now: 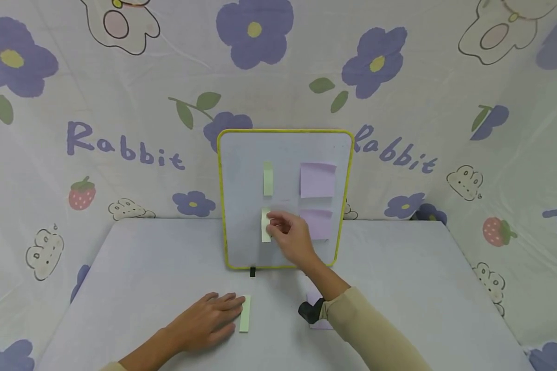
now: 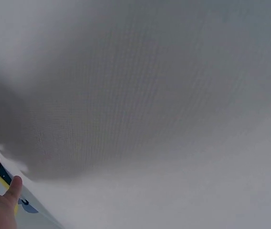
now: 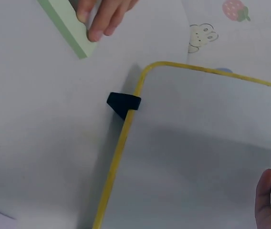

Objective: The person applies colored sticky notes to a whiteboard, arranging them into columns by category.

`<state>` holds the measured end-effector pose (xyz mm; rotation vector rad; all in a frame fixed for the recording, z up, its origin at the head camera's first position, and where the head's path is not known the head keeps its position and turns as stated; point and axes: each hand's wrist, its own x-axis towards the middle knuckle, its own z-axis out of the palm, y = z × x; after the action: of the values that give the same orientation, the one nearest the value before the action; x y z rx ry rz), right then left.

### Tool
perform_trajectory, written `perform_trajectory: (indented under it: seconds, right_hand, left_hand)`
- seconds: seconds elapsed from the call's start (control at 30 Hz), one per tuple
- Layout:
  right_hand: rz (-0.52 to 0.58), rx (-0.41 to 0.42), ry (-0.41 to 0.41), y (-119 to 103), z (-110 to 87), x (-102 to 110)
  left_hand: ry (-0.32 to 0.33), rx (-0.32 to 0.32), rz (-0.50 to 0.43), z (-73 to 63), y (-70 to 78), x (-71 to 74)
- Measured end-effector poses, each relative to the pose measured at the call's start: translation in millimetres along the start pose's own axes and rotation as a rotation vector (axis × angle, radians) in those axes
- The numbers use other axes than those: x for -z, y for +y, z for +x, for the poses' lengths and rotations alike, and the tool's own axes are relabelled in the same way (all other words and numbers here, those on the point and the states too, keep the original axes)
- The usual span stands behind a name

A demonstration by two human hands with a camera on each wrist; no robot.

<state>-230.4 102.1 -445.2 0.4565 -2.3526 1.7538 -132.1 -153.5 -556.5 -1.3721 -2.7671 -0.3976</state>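
A small whiteboard (image 1: 241,196) with a yellow rim stands upright on the table. My right hand (image 1: 292,238) is at its lower middle, thumb and fingertips pinching the right side of a narrow pale green sticky note (image 1: 265,234). Above it, another green sticky note (image 1: 268,179) is stuck to the board. On the table in front, my left hand (image 1: 206,320) lies palm down, its fingertips against a pad of narrow green sticky notes (image 1: 245,314). That pad (image 3: 71,31) also shows in the right wrist view. The left wrist view is mostly dim white surface.
Two square purple sticky notes (image 1: 317,180) are on the board's right side, the lower one partly behind my right hand. A purple pad (image 1: 321,324) lies under my right forearm, largely hidden. A black foot (image 3: 125,101) supports the board's lower edge. Patterned cloth (image 1: 144,103) hangs behind.
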Motion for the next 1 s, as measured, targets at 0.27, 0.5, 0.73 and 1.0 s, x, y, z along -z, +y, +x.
perform_trajectory:
  seconds: [0.27, 0.5, 0.73, 1.0]
  right_hand:
    - [-0.047, 0.028, 0.020, 4.1, 10.1, 3.0]
    - [-0.059, 0.018, 0.023, 7.9, 12.7, 2.0]
    - [-0.046, 0.010, 0.021, 8.7, 13.9, 2.3]
    - [-0.031, 0.025, 0.023, 7.7, 14.1, 3.1]
  left_hand:
    - [-0.006, -0.002, 0.020, 4.9, 0.6, 3.2]
    - [0.009, -0.014, 0.042, 11.7, 3.9, 8.4]
    - [-0.031, 0.013, 0.038, 21.1, 7.3, 17.0]
    - [0.311, -0.016, 0.149, 63.7, -1.1, 59.4]
